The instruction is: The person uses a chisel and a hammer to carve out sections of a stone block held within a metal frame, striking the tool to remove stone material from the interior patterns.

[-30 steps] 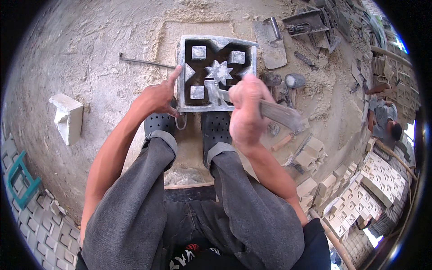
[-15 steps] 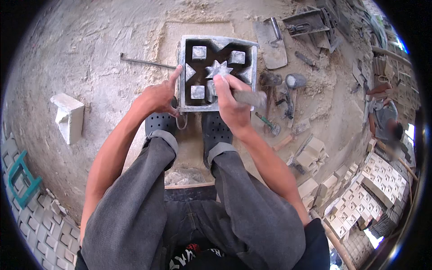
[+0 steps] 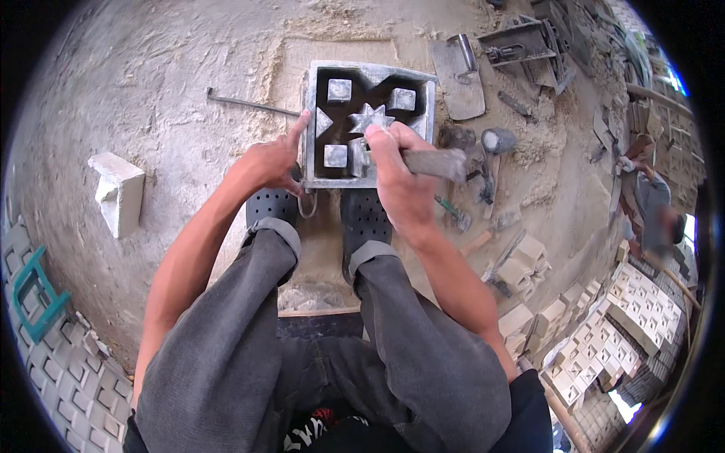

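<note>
A square metal mould (image 3: 368,73) lies on the sandy ground in front of my feet, with raised squares, triangles and a star inside dark recesses. My left hand (image 3: 270,160) rests on the mould's left edge, index finger stretched along the rim. My right hand (image 3: 399,181) grips a grey cement-caked tool (image 3: 432,161) whose thick end juts to the right. The tool's working end is down inside the mould near the star, hidden by my fingers. My dark perforated shoes (image 3: 365,221) stand just below the mould.
A thin metal rod (image 3: 242,103) lies left of the mould. A trowel (image 3: 458,72), another metal frame (image 3: 521,39) and small tools lie to the right. A pale block (image 3: 118,192) stands at left. Stacked patterned blocks (image 3: 627,317) and another person (image 3: 649,204) are at right.
My right hand has come forward and down from above my shoe, bringing the tool into the mould beside the star. My left hand has stayed on the mould's left edge.
</note>
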